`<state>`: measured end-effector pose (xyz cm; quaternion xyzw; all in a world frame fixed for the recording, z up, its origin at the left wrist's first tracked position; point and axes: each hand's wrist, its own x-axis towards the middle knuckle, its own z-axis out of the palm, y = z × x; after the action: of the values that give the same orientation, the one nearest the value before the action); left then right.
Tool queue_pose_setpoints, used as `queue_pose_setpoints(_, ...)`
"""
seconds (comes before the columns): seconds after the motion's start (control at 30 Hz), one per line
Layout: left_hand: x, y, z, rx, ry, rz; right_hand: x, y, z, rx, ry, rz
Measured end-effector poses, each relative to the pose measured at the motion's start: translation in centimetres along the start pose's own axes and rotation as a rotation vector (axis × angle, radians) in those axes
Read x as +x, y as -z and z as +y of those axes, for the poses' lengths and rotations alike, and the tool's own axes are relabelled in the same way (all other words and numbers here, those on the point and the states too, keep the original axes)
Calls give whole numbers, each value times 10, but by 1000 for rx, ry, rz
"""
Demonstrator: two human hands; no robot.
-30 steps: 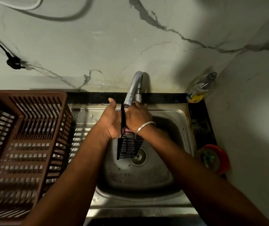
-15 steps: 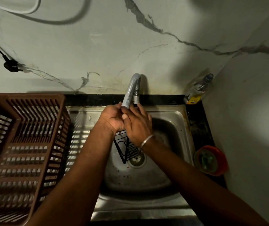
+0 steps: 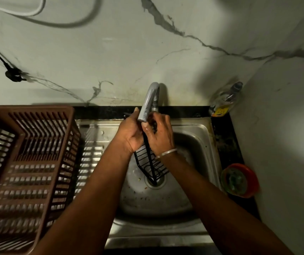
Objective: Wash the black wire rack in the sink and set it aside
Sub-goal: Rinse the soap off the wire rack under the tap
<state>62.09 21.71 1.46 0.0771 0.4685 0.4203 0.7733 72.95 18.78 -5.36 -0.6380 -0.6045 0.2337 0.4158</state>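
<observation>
A small black wire rack [image 3: 150, 165] hangs upright over the steel sink [image 3: 199, 133], its lower corner above the drain [image 3: 161, 182]. My left hand [image 3: 131, 132] grips the rack's upper part from the left, just under the grey tap spout [image 3: 147, 105]. From the right, my right hand [image 3: 159, 134] curls its fingers around the same upper part, a metal bangle on its wrist. The rack's top is hidden between both hands.
A brown slatted plastic basket [image 3: 27, 159] stands on the ribbed draining board at left. A clear bottle [image 3: 224, 100] leans in the back right corner. An orange tub [image 3: 239, 180] sits on the dark counter right of the sink. Marble walls close in behind and at right.
The rack has turned from edge-on to a more open angle and its lower corner has dropped toward the drain. Both hands stayed on it under the tap, the right hand sliding over its top.
</observation>
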Motion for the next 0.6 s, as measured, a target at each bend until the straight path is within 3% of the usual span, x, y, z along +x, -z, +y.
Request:
queue_pose_setpoints(0.13, -8, -5, -9, 133, -164, 50, 17, -3, -16, -136, -48, -52)
queue_pose_setpoints(0.33, -13, -4, 7, 98, -80, -18, 10, 11, -25, -378, 88, -127)
queue_pose_setpoints(0.47, -12, -11, 6, 66, -65, -59, 17, 9, -43, -273, -49, -9)
queue_pose_setpoints(0.6, -16, 9, 2, -18, -49, -70, -13, 10, -13, -348, 212, -105)
